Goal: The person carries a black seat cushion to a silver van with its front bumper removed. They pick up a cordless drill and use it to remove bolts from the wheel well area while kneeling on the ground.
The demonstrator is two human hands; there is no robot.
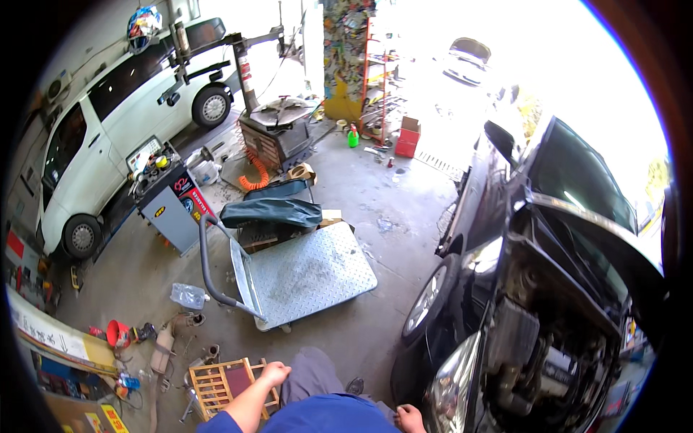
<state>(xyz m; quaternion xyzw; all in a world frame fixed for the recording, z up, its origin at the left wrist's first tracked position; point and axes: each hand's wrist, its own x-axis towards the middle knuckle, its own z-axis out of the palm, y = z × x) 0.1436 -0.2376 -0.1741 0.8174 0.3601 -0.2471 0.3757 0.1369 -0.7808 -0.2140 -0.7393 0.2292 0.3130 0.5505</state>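
Low in the head view, my left hand [276, 374] is closed, in front of a wooden slatted chair [211, 384]; whether it holds anything is hidden. My right hand [408, 418], curled closed at the bottom edge, is beside the black car [458, 375], whose open engine bay [548, 353] fills the lower right. What, if anything, is inside its fingers I cannot make out. Ahead of me a flat metal platform trolley [310, 274] with a bent handle stands on the floor, a dark green cover [271, 214] lying just beyond it.
Left are a white van [123, 151], a wheel balancer [166, 213], exhaust pipes [164, 346], a plastic bottle [189, 296] and red funnel [118, 334]. Further back stand a tyre machine [274, 144], a pillar [339, 58], a red box [408, 141] and a green spray bottle [353, 138].
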